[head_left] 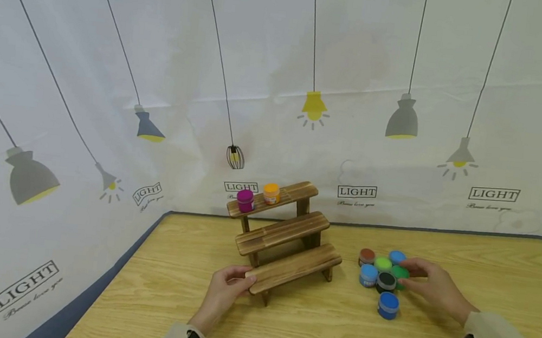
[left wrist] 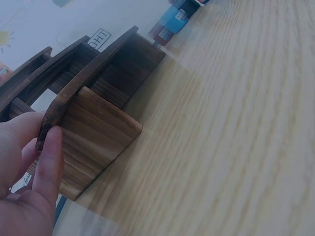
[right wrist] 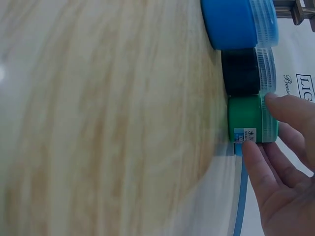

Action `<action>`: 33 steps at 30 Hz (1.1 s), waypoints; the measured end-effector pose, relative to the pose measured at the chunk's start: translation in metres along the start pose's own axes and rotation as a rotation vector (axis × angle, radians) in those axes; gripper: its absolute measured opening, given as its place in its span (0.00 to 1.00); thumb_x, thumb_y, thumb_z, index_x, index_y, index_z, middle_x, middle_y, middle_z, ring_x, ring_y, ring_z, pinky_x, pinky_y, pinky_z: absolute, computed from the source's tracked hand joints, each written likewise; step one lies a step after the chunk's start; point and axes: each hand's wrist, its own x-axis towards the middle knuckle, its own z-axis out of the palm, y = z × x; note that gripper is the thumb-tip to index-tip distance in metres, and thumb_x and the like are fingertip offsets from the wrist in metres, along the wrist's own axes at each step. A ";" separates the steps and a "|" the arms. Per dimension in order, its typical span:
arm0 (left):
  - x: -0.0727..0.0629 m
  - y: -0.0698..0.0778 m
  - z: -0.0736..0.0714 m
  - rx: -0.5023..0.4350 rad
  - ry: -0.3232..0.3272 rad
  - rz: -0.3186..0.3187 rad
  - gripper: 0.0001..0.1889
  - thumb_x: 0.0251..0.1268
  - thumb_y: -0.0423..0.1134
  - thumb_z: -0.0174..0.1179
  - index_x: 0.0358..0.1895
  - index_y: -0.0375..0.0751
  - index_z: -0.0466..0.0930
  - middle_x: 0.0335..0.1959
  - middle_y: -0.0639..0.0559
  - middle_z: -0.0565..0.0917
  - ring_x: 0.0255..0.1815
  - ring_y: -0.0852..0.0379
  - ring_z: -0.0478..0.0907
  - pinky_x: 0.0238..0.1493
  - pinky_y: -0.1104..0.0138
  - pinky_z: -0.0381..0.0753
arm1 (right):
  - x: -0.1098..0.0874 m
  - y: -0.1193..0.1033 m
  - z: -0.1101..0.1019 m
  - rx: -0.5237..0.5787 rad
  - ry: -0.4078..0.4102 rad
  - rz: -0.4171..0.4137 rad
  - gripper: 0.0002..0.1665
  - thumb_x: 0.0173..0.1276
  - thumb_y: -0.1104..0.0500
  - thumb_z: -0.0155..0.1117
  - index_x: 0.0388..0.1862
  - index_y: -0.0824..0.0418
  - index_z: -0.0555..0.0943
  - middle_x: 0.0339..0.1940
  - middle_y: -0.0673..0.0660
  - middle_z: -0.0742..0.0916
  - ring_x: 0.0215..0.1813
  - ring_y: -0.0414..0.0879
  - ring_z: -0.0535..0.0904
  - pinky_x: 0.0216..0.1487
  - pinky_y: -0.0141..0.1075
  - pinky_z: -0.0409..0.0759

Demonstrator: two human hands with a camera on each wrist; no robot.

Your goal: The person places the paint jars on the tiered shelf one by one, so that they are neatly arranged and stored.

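A three-tier wooden step stand (head_left: 291,266) stands on the table, its lowest plank held at the left end between the thumb and fingers of my left hand (head_left: 226,291). The left wrist view shows this pinch on the plank's edge (left wrist: 61,105). On the top tier sit a purple paint jar (head_left: 245,201) and an orange paint jar (head_left: 271,194). To the right, my right hand (head_left: 436,288) has its thumb and fingers about a green paint jar (right wrist: 246,118), gripping it by its sides. That jar stands against a black paint jar (right wrist: 241,72).
Around the green jar cluster a brown jar (head_left: 367,257), a light green jar (head_left: 382,264) and light blue jars (head_left: 368,275). A dark blue jar (head_left: 388,305) stands nearer the front. Behind the table (head_left: 314,331) hangs a lamp-printed sheet (head_left: 282,56).
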 end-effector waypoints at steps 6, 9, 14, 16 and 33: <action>0.000 0.001 0.001 -0.001 0.010 0.003 0.19 0.56 0.33 0.60 0.48 0.24 0.72 0.36 0.43 0.79 0.32 0.60 0.78 0.35 0.65 0.80 | 0.001 0.001 0.001 -0.015 -0.006 -0.017 0.24 0.58 0.59 0.63 0.50 0.72 0.73 0.45 0.66 0.78 0.44 0.57 0.75 0.38 0.40 0.78; 0.000 0.001 0.002 -0.001 0.017 0.004 0.19 0.55 0.33 0.60 0.48 0.23 0.73 0.35 0.43 0.80 0.32 0.60 0.78 0.34 0.65 0.80 | 0.001 0.000 0.000 -0.014 -0.015 -0.019 0.25 0.58 0.59 0.63 0.51 0.72 0.72 0.46 0.67 0.78 0.43 0.56 0.75 0.38 0.39 0.77; 0.001 0.001 0.002 -0.002 0.014 0.004 0.19 0.55 0.33 0.60 0.48 0.24 0.73 0.35 0.43 0.80 0.32 0.59 0.78 0.34 0.64 0.80 | 0.000 0.001 0.000 -0.012 -0.027 -0.005 0.27 0.58 0.57 0.63 0.52 0.73 0.72 0.45 0.65 0.79 0.43 0.55 0.75 0.37 0.36 0.76; 0.001 0.001 0.002 -0.001 0.010 0.004 0.19 0.55 0.34 0.60 0.48 0.24 0.73 0.35 0.43 0.80 0.32 0.59 0.78 0.34 0.64 0.80 | 0.000 0.002 -0.001 -0.012 -0.034 0.001 0.27 0.58 0.56 0.63 0.52 0.72 0.72 0.44 0.64 0.79 0.43 0.54 0.75 0.38 0.38 0.77; 0.001 0.001 -0.001 0.013 -0.003 -0.022 0.21 0.55 0.38 0.61 0.49 0.27 0.73 0.36 0.47 0.72 0.32 0.59 0.77 0.37 0.63 0.80 | -0.003 0.007 -0.006 -0.001 -0.084 -0.030 0.28 0.61 0.56 0.60 0.53 0.74 0.70 0.48 0.69 0.77 0.46 0.60 0.74 0.41 0.41 0.77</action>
